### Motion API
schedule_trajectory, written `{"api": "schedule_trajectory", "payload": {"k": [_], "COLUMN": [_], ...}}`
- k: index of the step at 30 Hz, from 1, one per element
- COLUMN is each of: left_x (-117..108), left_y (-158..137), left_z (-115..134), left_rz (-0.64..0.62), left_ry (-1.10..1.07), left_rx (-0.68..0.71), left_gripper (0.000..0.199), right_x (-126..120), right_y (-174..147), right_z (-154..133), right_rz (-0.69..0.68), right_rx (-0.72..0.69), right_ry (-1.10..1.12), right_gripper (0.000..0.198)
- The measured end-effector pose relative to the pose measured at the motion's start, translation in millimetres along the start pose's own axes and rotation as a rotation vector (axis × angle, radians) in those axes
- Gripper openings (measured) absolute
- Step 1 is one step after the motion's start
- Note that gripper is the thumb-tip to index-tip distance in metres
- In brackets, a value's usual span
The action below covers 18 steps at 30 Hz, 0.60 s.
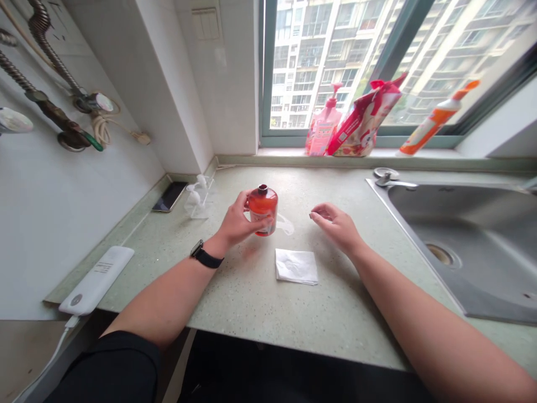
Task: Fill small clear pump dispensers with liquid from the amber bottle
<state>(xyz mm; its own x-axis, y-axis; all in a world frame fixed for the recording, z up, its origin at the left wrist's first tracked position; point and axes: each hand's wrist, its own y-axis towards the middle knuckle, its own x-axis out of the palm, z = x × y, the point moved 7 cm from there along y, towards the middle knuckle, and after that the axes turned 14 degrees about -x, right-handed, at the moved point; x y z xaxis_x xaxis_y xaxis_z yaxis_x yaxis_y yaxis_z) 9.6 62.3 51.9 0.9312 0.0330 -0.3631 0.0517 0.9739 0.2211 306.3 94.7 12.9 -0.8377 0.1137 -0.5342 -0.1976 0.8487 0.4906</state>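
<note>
My left hand (246, 219) is wrapped round a translucent orange-red bottle (264, 202), thumb across its label. The bottle stands upright, its dark-rimmed neck uncovered. It cannot be made out whether its base touches the counter. To its right, my right hand (333, 223) is held over the counter with curled fingers. A small dark spot shows at its fingertips, too small to name. Between the hands, partly behind the bottle, lies a whitish translucent shape (286, 225). Nearer to me is a folded white paper napkin (296, 266).
A steel sink (419, 246) with a faucet (394, 182) is at right. On the left are a phone (170, 196), a clear rack with white pieces (198, 197) and a white power bank (97, 280) with a cable. Bottles and a red bag (364, 120) line the windowsill.
</note>
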Motion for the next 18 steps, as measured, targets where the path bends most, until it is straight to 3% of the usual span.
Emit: {"api": "schedule_trajectory", "payload": {"k": [5, 10, 14, 18], "left_x": [4.7, 4.8, 5.6, -0.2], "left_y": [-1.1, -1.0, -2.5, -0.9], "left_z": [-5.4, -8.6, -6.9, -5.1], "left_rz": [-0.142, -0.196, -0.191, -0.092], "left_ry": [0.115, 0.188, 0.18, 0.11], "left_rx": [0.018, 0.025, 0.057, 0.068], "left_gripper": [0.077, 0.075, 0.073, 0.074], "right_x": [3.0, 4.5, 6.9, 4.8], "right_y": [-2.2, -3.7, -4.5, -4.9], "right_z": [-7.5, -5.5, -3.2, -3.6], "right_rz": [-0.02, -0.01, -0.009, -0.001], "right_rx": [-0.011, -0.013, -0.029, -0.028], "right_ry": [0.019, 0.071, 0.112, 0.126], "right_gripper": [0.033, 0.034, 0.038, 0.042]}}
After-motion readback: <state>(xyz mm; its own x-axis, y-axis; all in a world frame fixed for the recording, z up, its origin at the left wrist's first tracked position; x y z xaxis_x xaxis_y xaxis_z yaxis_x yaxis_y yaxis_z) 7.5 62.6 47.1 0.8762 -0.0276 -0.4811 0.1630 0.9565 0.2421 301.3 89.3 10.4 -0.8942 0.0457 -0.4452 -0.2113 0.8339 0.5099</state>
